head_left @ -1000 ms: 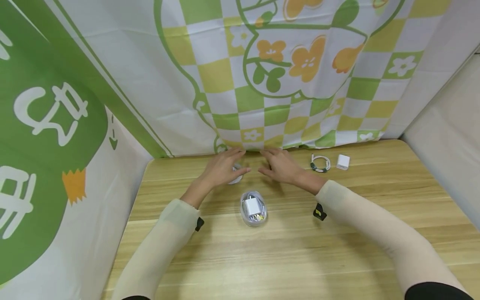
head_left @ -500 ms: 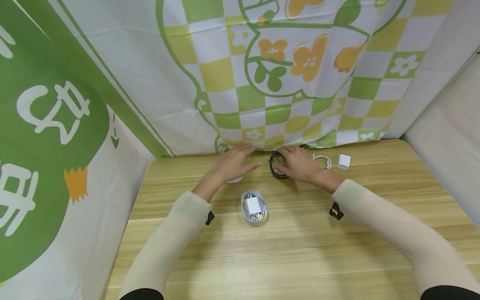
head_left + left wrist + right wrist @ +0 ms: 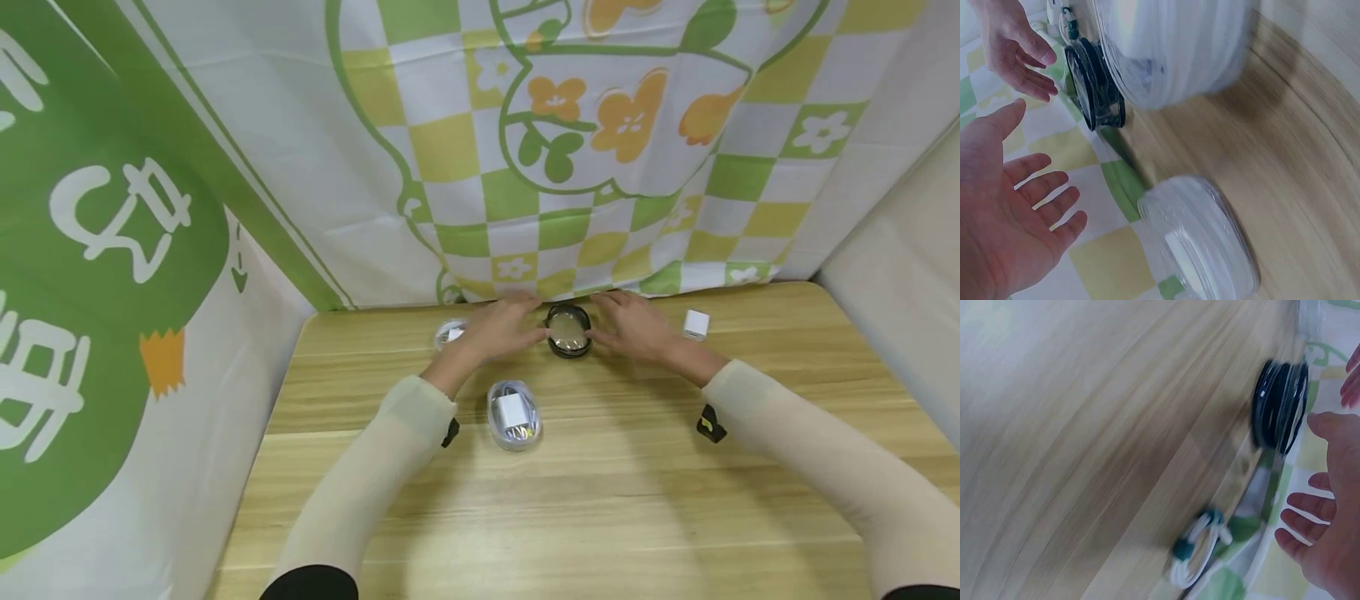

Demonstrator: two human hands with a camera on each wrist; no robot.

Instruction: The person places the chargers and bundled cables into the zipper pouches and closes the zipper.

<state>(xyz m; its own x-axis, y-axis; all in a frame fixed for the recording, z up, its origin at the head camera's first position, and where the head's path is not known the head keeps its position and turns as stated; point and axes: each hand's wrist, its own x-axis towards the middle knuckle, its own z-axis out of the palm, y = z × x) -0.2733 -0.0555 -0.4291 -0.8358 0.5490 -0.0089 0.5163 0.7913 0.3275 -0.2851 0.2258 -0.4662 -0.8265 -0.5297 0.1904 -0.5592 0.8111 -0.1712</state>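
Observation:
A round black coil (image 3: 568, 331) with a see-through middle lies at the back of the table between the two hands. My left hand (image 3: 501, 327) hovers just left of it, fingers extended and spread, the palm bare in the left wrist view. To its right is my right hand (image 3: 633, 327), also with loosely spread fingers and nothing held; its thumb tip comes close to the coil. A clear oval container (image 3: 514, 415) with a white charger plug and cable inside sits in front of the left hand. Behind that wrist, a smaller clear round container (image 3: 450, 333) is partly covered.
A white cube-shaped power adapter (image 3: 696, 325) stands at the back right. A small white cable loop with dark green ties (image 3: 1197, 550) lies near the right hand, hidden by it in the head view. A patterned cloth (image 3: 592, 150) hangs along the table's back edge.
Both hands have moved right. The right hand has drawn off the black coil, which now shows fully, and covers the white cable loop. The small clear container at left is more uncovered.

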